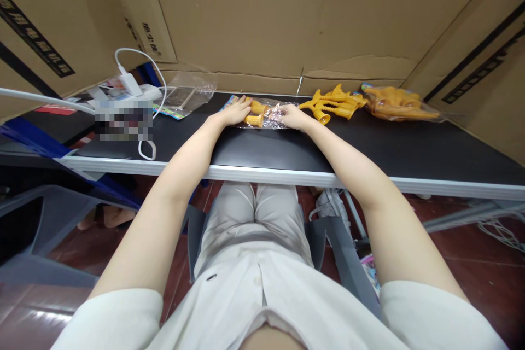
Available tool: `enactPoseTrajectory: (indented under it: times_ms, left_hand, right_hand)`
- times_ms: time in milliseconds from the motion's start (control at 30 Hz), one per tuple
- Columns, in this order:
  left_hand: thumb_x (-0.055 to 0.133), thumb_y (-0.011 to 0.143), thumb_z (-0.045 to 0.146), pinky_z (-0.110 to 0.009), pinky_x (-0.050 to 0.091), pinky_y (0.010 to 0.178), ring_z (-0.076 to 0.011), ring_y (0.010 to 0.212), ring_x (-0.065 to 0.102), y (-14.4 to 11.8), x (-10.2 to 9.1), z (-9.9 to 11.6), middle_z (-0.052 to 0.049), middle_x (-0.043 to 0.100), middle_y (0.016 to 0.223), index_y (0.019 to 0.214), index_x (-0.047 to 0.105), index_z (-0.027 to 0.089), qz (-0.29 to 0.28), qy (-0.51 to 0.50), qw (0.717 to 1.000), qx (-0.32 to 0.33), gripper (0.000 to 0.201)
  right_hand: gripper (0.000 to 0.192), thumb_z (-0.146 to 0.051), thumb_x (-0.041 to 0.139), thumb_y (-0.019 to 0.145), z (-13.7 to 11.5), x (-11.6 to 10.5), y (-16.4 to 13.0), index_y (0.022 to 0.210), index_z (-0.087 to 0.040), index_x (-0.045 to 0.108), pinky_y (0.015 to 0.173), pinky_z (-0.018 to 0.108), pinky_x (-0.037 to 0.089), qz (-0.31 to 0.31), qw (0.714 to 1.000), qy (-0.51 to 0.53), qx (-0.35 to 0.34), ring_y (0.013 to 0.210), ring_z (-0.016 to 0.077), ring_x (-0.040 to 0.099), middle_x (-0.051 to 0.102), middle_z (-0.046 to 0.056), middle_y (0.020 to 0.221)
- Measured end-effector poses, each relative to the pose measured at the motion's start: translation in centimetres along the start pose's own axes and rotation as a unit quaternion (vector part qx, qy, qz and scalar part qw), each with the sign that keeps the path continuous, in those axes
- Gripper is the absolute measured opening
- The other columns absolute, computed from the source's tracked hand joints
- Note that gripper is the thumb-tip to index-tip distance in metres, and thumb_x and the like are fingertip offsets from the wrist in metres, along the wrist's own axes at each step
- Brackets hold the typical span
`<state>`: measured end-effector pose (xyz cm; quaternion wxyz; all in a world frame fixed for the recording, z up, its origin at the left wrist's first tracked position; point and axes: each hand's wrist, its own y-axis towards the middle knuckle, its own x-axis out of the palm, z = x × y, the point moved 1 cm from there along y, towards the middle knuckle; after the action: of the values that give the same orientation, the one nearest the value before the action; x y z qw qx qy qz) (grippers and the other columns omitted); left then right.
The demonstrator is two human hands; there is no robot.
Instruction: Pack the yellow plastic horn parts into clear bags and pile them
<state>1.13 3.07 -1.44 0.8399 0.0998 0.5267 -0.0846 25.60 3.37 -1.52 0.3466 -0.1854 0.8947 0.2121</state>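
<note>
A clear plastic bag (270, 122) with yellow plastic pieces (255, 120) inside lies on the black table in front of me. Over its left end, by a colourful printed edge, my left hand (234, 112) is closed around the bag and the pieces. My right hand (293, 116) pinches the crinkled right end of the same bag, its fingertips partly hidden by the film. Just right of that hand lie loose yellow branched plastic pieces (334, 103) with cup-shaped ends. Farther right is a filled bag of similar yellow pieces (396, 103).
Left on the table (262, 147) are a flat clear packet (184, 97), a white charger (130, 83) with its cable, and a pixelated patch. Cardboard walls (246, 16) enclose the back and sides. A metal strip (266, 174) runs along the front edge.
</note>
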Motion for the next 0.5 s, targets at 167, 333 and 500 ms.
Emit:
enactPoseTrajectory:
  times_ms: [167,333,500]
  left_hand:
    - [0.039,0.110,0.036,-0.048,0.007,0.145,-0.0338,0.181,0.008,0.3,0.2,-0.4,-0.015,0.018,0.194,0.182,0.035,0.016,-0.017,0.012,1.000,-0.004,0.075]
    - [0.041,0.108,0.039,-0.043,0.007,0.145,-0.0321,0.181,0.009,0.7,0.4,-0.6,-0.014,0.020,0.194,0.181,0.039,0.016,-0.008,-0.002,1.000,-0.011,0.076]
    - [0.042,0.106,0.034,-0.048,0.005,0.145,-0.0317,0.181,0.009,0.6,0.2,-0.6,-0.015,0.021,0.193,0.181,0.038,0.015,-0.001,0.001,1.000,-0.023,0.077]
  right_hand:
    - [0.022,-0.023,0.070,0.094,-0.6,-1.3,-0.3,0.108,-0.014,0.085,0.097,0.046,0.067,0.010,0.995,-0.013,0.100,0.090,0.0277,0.080,0.085,0.012,0.097]
    - [0.032,-0.025,0.062,0.097,-0.5,-4.5,-0.7,0.116,-0.015,0.086,0.111,0.058,0.062,0.094,0.970,-0.208,0.079,0.118,0.0389,0.078,0.084,0.018,0.110]
    - [0.041,-0.020,0.059,0.100,1.2,-8.3,-1.8,0.130,-0.005,0.082,0.118,0.063,0.054,0.162,0.921,-0.317,0.161,0.134,0.0445,0.071,0.077,0.029,0.135]
